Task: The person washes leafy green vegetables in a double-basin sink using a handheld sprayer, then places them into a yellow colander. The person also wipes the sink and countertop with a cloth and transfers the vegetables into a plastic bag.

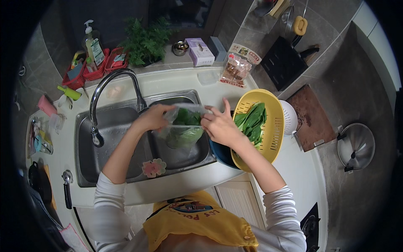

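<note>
Between my two hands a clear plastic bag (185, 137) with leafy greens inside hangs over the right basin of the steel double sink (157, 162). My left hand (155, 117) pinches the left side of its mouth, slightly blurred. The right side of the mouth is in the fingers of my right hand (220, 123), its index finger raised. Just right of that hand, a yellow oval colander (274, 126) holds loose green leaves (253, 123). A dark blue basin (222, 154) shows partly beneath the colander.
A chrome faucet (104, 82) arches over the left basin. A flower-shaped pad (154, 168) lies at the sink's front edge. Behind stand red baskets (96, 74), a green plant (144, 41), a purple box (200, 52) and a packaged food bag (235, 71). A white strainer (289, 117) sits beyond the colander.
</note>
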Motion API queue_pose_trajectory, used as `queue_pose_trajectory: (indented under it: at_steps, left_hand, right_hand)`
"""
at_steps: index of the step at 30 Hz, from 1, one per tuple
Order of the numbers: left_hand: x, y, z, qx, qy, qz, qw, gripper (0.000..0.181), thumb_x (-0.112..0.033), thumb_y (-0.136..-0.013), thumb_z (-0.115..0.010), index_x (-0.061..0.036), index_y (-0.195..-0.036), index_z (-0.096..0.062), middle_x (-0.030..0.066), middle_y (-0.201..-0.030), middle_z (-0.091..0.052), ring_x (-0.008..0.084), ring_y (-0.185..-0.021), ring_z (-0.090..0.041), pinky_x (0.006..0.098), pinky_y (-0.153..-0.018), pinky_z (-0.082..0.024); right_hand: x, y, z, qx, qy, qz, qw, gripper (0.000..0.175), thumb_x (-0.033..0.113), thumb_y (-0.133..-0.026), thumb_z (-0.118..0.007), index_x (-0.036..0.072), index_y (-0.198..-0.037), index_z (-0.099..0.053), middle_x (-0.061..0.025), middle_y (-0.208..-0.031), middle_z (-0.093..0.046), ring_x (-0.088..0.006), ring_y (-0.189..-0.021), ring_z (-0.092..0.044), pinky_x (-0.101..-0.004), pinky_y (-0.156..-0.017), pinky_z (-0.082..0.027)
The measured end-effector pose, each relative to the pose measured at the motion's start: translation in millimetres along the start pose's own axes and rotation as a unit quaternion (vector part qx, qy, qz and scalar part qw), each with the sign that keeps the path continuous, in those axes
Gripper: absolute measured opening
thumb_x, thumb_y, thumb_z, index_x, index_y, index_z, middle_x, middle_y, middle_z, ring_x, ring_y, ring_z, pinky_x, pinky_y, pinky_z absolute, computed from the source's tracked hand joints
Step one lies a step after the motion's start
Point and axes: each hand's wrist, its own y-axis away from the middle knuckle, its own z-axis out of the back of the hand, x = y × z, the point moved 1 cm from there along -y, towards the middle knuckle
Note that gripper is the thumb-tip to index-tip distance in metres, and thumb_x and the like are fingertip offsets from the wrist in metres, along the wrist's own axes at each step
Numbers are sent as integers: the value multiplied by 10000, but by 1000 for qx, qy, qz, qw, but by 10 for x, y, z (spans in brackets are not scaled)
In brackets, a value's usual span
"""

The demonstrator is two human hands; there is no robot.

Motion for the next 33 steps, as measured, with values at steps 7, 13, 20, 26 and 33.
queue_pose_trajectory:
  at_steps: [7, 13, 20, 26, 33]
  left_hand:
    - [26, 100, 83, -39, 8, -2, 999, 660, 84, -703, -520, -69, -1344, -485, 99, -779, -650, 109, -525, -605, 259, -455, -512]
    - [-259, 114, -2, -56, 147, -22, 987, 679, 88, -700, -503, -58, -1361, -462, 89, -731, -630, 111, -530, -603, 249, -485, -504]
    - [-744, 313, -62, 7, 112, -30, 993, 694, 82, -689, -488, -53, -1368, -451, 26, -595, -577, 96, -502, -580, 248, -494, -496]
    - [-734, 406, -81, 36, 111, -22, 993, 681, 81, -679, -488, -50, -1348, -476, 6, -569, -558, 81, -487, -561, 230, -481, -481]
    - [-750, 463, -153, 61, 108, -19, 992, 692, 82, -672, -495, -48, -1351, -470, 22, -549, -555, 86, -485, -579, 224, -472, -469]
  right_hand:
    - [171, -109, 253, -51, -4, -35, 998, 208, 85, -662, -639, 70, -869, -653, -61, -921, -620, -278, -1136, -496, -670, -1021, -201]
    - [-7, 240, 267, -159, -102, -185, 964, 201, 156, -787, -643, 32, -941, -614, -140, -1140, -575, -315, -1145, -504, -583, -1012, -289]
    - [-1559, 1264, -258, -129, -88, -551, 820, 531, 162, -722, -702, 43, -1200, -504, -209, -1224, -489, -377, -1140, -467, -445, -986, -373]
    - [-1518, 1097, -168, 137, 59, -340, 929, 651, 142, -618, -763, 237, -1224, -544, -123, -1257, -415, -338, -1208, -368, -479, -990, -322]
    - [-1651, 1263, 99, 134, -4, -191, 972, 344, 44, -697, -640, 156, -1023, -632, -70, -1078, -588, -273, -1088, -541, -416, -917, -407]
